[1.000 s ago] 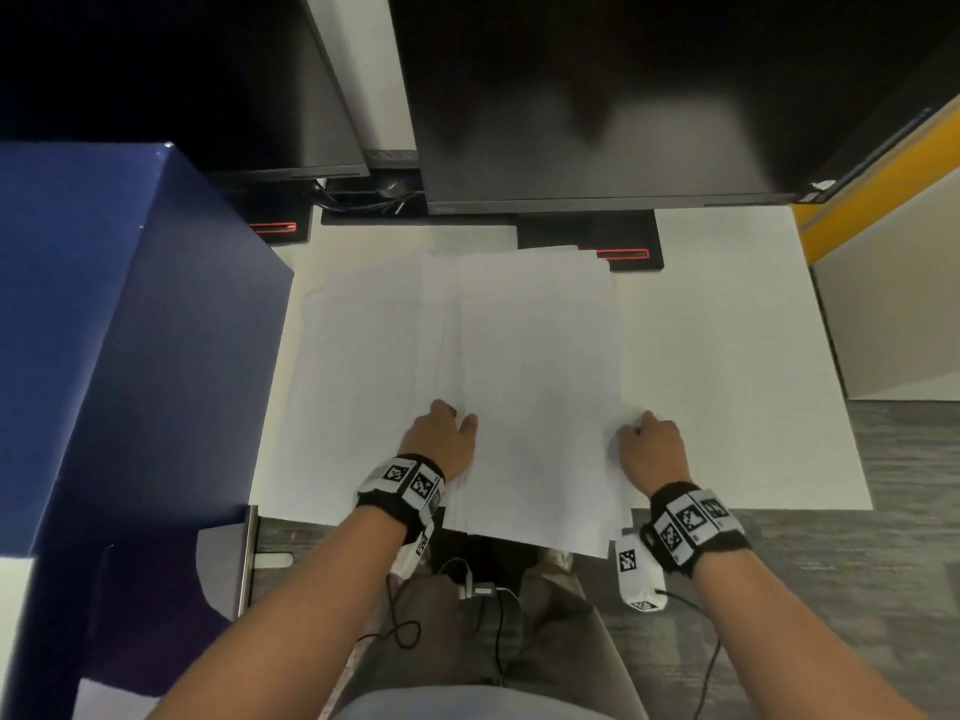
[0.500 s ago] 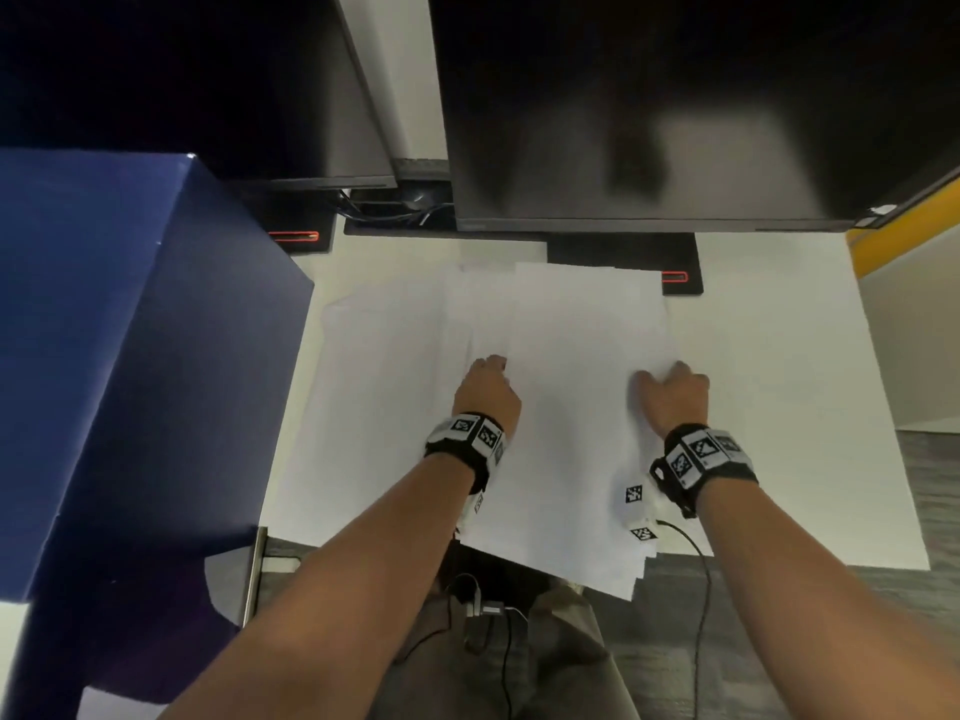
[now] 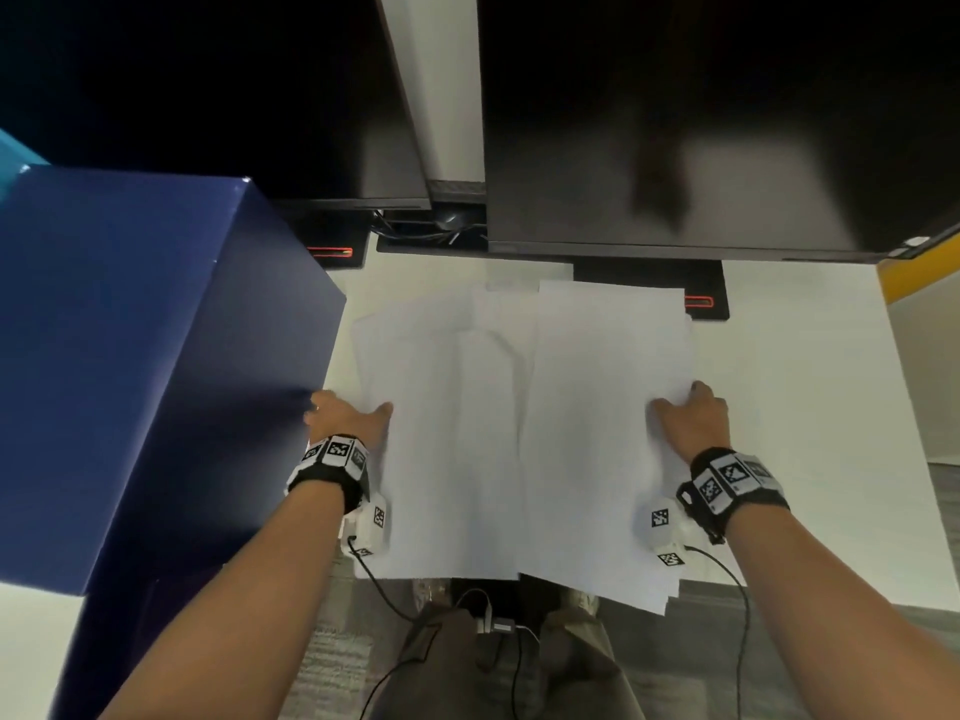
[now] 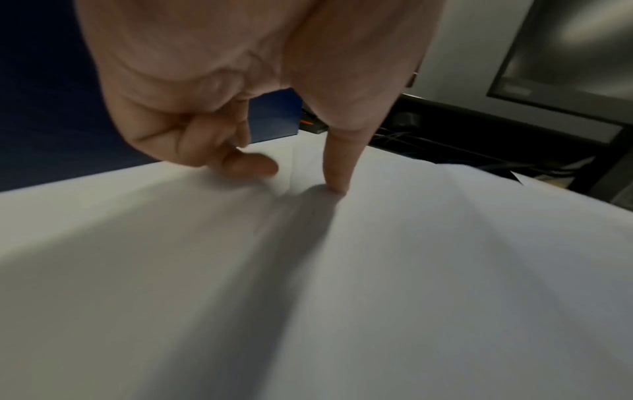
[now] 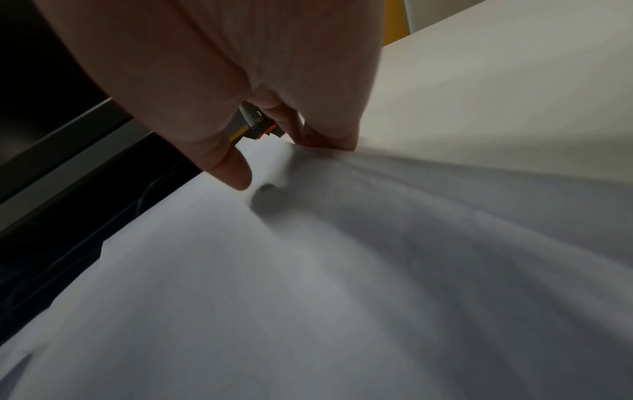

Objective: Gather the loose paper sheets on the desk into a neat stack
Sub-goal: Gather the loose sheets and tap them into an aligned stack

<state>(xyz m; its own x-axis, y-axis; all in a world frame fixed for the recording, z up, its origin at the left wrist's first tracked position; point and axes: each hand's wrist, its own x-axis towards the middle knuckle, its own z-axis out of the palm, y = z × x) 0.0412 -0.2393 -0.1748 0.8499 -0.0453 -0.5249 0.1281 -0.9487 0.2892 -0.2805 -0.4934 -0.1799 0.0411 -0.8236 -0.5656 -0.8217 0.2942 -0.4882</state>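
Several white paper sheets [image 3: 519, 433] lie overlapped and fanned across the white desk [image 3: 810, 407], and their near edges hang over the desk's front edge. My left hand [image 3: 358, 410] is at the pile's left edge. In the left wrist view its thumb tip [image 4: 337, 186] presses down on a sheet and its curled fingers [image 4: 240, 165] sit at that sheet's edge. My right hand [image 3: 680, 402] is at the pile's right edge. There its curled fingers [image 5: 325, 143] dig into the edge and lift it, with the thumb [image 5: 236, 176] just above the paper [image 5: 308, 270].
A tall dark blue box [image 3: 130, 356] stands right against the left hand. Two dark monitors [image 3: 675, 122] and their black bases [image 3: 711, 304] close off the back of the desk. Bare desk lies to the right of the pile. Cables [image 3: 498, 626] hang over my lap.
My left hand has moved left from the middle of the pile to its left edge. The right hand stays at the right edge. The view has tilted forward over the desk.
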